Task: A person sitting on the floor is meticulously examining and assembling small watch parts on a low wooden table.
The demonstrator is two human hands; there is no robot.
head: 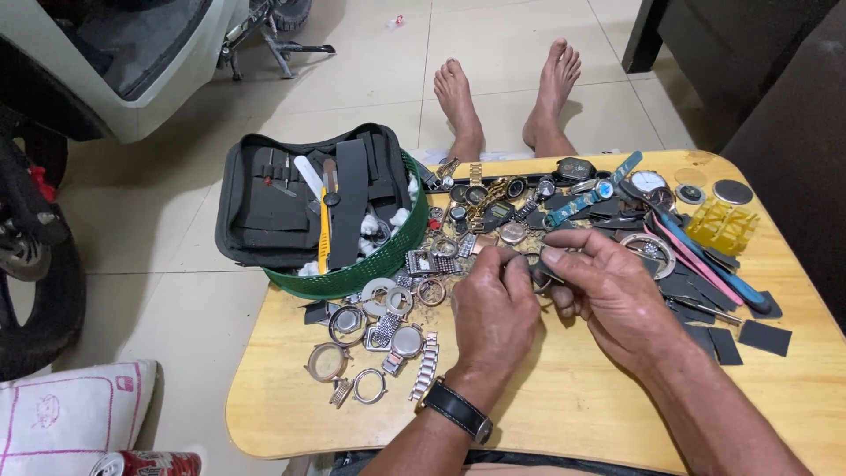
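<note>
Near the middle of the surface [564, 397], the left hand [495, 310] and right hand [608, 295] meet over a small metal watch part [539, 275], fingers of both pinched on it. It looks light, stiff and slippery, best gripped by its rim. The fingers hide most of it, so its exact kind cannot be told among the watches [493, 211] behind.

Pale, glossy floor tiles [370, 88] with thin grout lines, lit evenly and softly from above. At the left, a parked scooter [115, 62] with white body, dark tyre [35, 291] and kickstand [282, 44]; at the upper right, dark brown furniture [758, 70]. In the bottom left corner, a white cushion with pink lines [70, 414].
</note>
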